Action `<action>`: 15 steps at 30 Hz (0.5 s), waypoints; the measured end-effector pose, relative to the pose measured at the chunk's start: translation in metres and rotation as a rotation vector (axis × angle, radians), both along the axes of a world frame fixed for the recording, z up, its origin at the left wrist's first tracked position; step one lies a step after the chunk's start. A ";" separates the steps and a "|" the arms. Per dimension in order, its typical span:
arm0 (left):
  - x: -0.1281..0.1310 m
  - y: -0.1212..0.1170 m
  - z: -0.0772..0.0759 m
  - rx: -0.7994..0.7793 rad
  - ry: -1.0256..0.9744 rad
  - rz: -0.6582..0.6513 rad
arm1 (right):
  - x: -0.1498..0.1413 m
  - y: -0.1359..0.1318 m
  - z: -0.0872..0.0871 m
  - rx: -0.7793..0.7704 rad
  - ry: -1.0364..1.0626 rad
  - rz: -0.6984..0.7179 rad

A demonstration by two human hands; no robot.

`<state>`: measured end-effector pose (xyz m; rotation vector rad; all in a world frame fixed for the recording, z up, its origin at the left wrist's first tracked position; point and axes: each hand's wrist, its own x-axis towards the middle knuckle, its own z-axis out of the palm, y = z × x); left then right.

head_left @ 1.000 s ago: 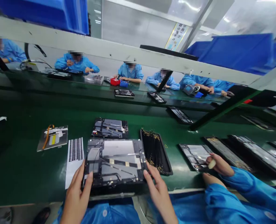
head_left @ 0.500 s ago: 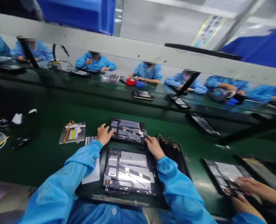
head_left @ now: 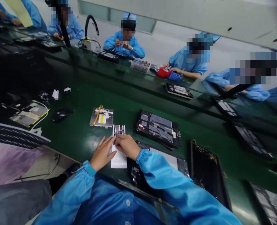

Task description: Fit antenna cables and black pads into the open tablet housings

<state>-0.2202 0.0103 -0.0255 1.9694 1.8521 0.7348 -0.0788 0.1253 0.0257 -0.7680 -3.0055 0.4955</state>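
Note:
A white sheet with rows of small black stickers (head_left: 119, 128) lies on the green table in front of me. My left hand (head_left: 102, 153) rests over its left edge, fingers stretched out. My right hand (head_left: 128, 146) is bent over the printed rows from the other side, fingertips pinched together at the sheet; what they hold is hidden. Under my right forearm is an opened tablet-like device (head_left: 163, 156), partly covered by the sleeve. Behind it sits a second opened device (head_left: 158, 126), untouched by either hand.
A grey metal panel with an orange flex cable (head_left: 102, 117) lies behind the sheet. At right stands a black tray (head_left: 207, 175) with small gold-coloured pieces. A black mouse (head_left: 61, 115) is farther left. Co-workers in blue sit across the raised glass shelf.
Both my hands have left the rear opened device and come to the sticker sheet. The view has swung left and down. The rear device now sits apart from my hands.

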 end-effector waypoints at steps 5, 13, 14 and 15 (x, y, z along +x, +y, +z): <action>-0.002 0.004 -0.007 0.004 -0.018 0.016 | 0.001 0.002 -0.010 0.039 -0.025 0.005; -0.002 0.006 -0.005 -0.019 -0.027 0.026 | -0.011 -0.004 -0.010 0.046 0.004 0.079; -0.002 0.007 -0.004 -0.025 -0.031 0.019 | -0.004 -0.001 -0.004 0.028 0.002 0.083; -0.004 0.008 -0.003 -0.032 -0.032 0.009 | 0.007 0.000 0.005 0.003 0.017 0.083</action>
